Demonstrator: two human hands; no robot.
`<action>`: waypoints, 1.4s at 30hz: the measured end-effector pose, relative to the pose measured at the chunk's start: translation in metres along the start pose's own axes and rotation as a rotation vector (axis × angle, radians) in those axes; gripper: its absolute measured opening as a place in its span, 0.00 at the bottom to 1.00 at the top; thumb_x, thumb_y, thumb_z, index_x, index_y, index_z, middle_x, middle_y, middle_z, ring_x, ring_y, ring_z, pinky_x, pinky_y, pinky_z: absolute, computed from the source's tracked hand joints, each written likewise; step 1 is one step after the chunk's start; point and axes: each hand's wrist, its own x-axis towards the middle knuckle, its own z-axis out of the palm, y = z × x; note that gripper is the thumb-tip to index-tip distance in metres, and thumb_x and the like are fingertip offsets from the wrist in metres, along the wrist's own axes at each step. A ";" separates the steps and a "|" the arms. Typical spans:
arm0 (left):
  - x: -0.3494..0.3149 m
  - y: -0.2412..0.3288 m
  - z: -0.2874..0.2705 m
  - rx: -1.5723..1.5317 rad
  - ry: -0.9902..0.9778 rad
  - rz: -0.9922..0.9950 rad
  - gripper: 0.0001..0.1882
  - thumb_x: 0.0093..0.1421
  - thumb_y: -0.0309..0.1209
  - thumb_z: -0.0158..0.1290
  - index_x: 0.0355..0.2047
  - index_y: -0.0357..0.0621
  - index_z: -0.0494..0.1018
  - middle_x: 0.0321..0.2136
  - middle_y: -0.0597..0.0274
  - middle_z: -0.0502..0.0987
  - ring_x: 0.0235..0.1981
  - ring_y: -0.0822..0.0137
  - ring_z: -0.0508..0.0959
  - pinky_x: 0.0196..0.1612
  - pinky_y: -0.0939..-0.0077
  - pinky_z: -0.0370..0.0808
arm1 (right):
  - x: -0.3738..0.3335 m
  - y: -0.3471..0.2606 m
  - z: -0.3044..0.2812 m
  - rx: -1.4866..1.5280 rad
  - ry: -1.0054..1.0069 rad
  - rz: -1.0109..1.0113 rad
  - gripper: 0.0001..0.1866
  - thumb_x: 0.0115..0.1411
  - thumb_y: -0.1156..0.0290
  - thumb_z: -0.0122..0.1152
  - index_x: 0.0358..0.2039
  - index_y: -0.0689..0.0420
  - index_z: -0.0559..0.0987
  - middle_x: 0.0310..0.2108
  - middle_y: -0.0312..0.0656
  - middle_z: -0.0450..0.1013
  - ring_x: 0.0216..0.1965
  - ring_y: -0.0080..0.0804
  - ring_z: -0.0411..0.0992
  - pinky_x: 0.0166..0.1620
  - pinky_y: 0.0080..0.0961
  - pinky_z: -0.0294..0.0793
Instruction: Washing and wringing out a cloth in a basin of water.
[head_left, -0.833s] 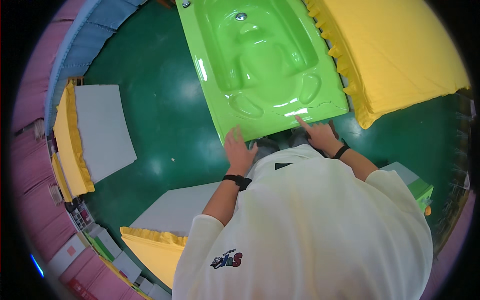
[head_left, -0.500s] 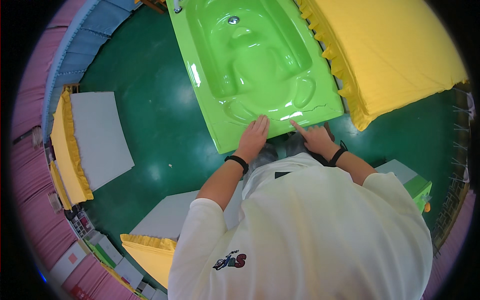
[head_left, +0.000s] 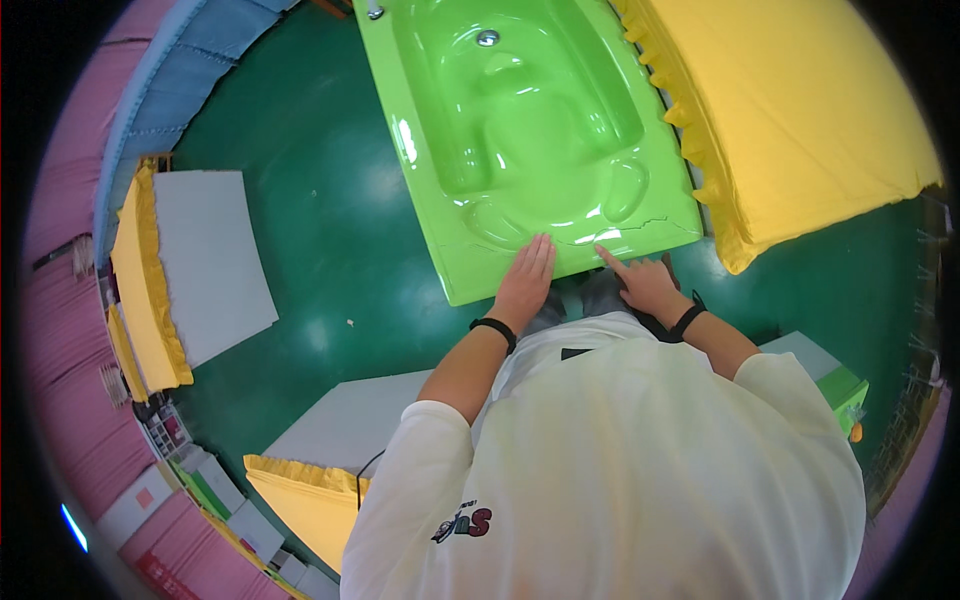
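Observation:
In front of me is a glossy green baby bathtub (head_left: 462, 275) with a moulded seat shape in its basin and a round metal drain (head_left: 487, 38). A thin jagged crack (head_left: 645, 222) runs across its near rim. My left hand (head_left: 528, 282) lies on that rim, fingers straight and together, fingertips by the basin's edge. To its right my right hand (head_left: 645, 282) points with the index finger stretched out, its tip at the rim near the crack. The other fingers of that hand are curled. Neither hand holds anything.
A table with a yellow ruffled cover (head_left: 800, 120) stands close along the tub's right side. At the left is a grey-topped table (head_left: 215, 265) with a yellow skirt; another grey top (head_left: 345, 425) lies behind my left arm. A green-sided box (head_left: 840, 392) is at the right.
The whole view has shifted slightly, so the tub and both hands appear a little farther right. Against the tub, the hands keep nearly the same places.

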 end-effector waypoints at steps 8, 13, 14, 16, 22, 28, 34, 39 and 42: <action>-0.049 -0.015 -0.032 -0.266 0.015 -0.544 0.53 0.51 0.36 0.67 0.69 0.33 0.48 0.69 0.31 0.46 0.70 0.36 0.51 0.71 0.49 0.54 | -0.001 -0.001 -0.005 0.012 -0.068 -0.005 0.55 0.51 0.68 0.66 0.75 0.39 0.44 0.31 0.50 0.77 0.32 0.50 0.77 0.35 0.45 0.76; -0.083 -0.037 -0.009 -0.210 -0.053 -0.860 0.61 0.44 0.36 0.73 0.70 0.32 0.46 0.70 0.31 0.43 0.70 0.34 0.50 0.70 0.50 0.56 | -0.003 0.002 -0.007 0.000 -0.030 -0.070 0.55 0.49 0.69 0.66 0.74 0.40 0.47 0.39 0.54 0.77 0.40 0.54 0.76 0.45 0.48 0.76; -0.082 -0.041 -0.005 -0.232 -0.030 -0.860 0.62 0.42 0.35 0.73 0.70 0.32 0.46 0.70 0.31 0.44 0.70 0.34 0.51 0.70 0.51 0.56 | -0.002 0.000 -0.015 -0.025 -0.044 -0.064 0.54 0.49 0.69 0.66 0.74 0.40 0.48 0.41 0.55 0.76 0.43 0.54 0.76 0.47 0.48 0.75; -0.085 -0.046 0.001 -0.255 -0.002 -0.866 0.63 0.41 0.34 0.74 0.70 0.32 0.45 0.70 0.31 0.44 0.70 0.34 0.51 0.70 0.51 0.57 | -0.001 -0.001 -0.016 -0.054 -0.057 -0.063 0.54 0.49 0.69 0.66 0.74 0.40 0.49 0.44 0.56 0.76 0.45 0.55 0.75 0.48 0.48 0.75; -0.093 -0.053 -0.002 -0.245 -0.043 -0.786 0.57 0.39 0.33 0.75 0.67 0.34 0.55 0.68 0.33 0.51 0.68 0.34 0.55 0.70 0.52 0.59 | 0.000 0.002 -0.011 -0.084 0.005 -0.102 0.53 0.50 0.69 0.67 0.74 0.40 0.51 0.44 0.54 0.76 0.46 0.54 0.75 0.48 0.47 0.75; -0.097 -0.052 -0.017 -0.428 0.178 -0.733 0.55 0.36 0.26 0.74 0.66 0.43 0.60 0.64 0.39 0.58 0.65 0.33 0.59 0.68 0.47 0.61 | 0.002 0.004 -0.004 0.011 0.030 -0.067 0.55 0.49 0.68 0.69 0.74 0.38 0.49 0.38 0.51 0.77 0.38 0.50 0.77 0.40 0.43 0.78; -0.087 -0.051 -0.016 -0.411 0.205 -0.674 0.55 0.35 0.24 0.73 0.66 0.47 0.61 0.64 0.39 0.59 0.66 0.34 0.59 0.67 0.46 0.63 | 0.001 0.012 -0.001 -0.052 0.048 -0.062 0.55 0.49 0.68 0.69 0.74 0.37 0.48 0.42 0.53 0.77 0.43 0.51 0.77 0.41 0.42 0.78; -0.085 -0.051 -0.012 -0.335 0.230 -0.669 0.52 0.41 0.27 0.71 0.68 0.50 0.59 0.66 0.36 0.56 0.67 0.32 0.56 0.67 0.46 0.63 | 0.002 0.011 -0.011 -0.023 0.048 -0.106 0.53 0.50 0.68 0.67 0.74 0.38 0.50 0.47 0.54 0.76 0.44 0.53 0.76 0.43 0.46 0.78; -0.092 -0.050 -0.008 -0.302 0.102 -0.771 0.57 0.41 0.30 0.72 0.70 0.50 0.53 0.68 0.37 0.51 0.68 0.32 0.55 0.67 0.46 0.63 | 0.002 0.007 -0.012 0.019 0.032 -0.123 0.51 0.50 0.68 0.65 0.73 0.40 0.53 0.57 0.59 0.70 0.55 0.60 0.70 0.60 0.51 0.67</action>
